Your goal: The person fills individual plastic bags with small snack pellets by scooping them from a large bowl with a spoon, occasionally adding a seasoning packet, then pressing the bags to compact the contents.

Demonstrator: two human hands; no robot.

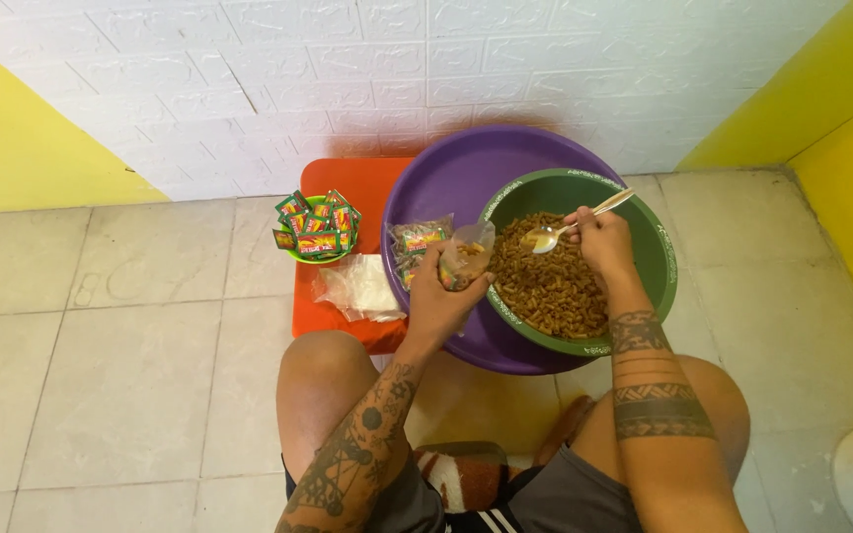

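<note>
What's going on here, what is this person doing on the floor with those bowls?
A person sits on the tiled floor. The left hand holds a small clear bag open over the purple basin, while the right hand holds a spoon above the brown dry snack in the green bowl. A filled packet lies in the basin. On the orange stool sit a small bowl of sachets and empty clear bags.

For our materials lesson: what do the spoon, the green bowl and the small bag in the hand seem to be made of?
Spoon: probably metal, shiny and silvery, with a pale handle.
Green bowl: probably plastic, a smooth, evenly coloured wall with a printed rim band.
Small bag: thin clear plastic film; the brown food shows through it.
</note>
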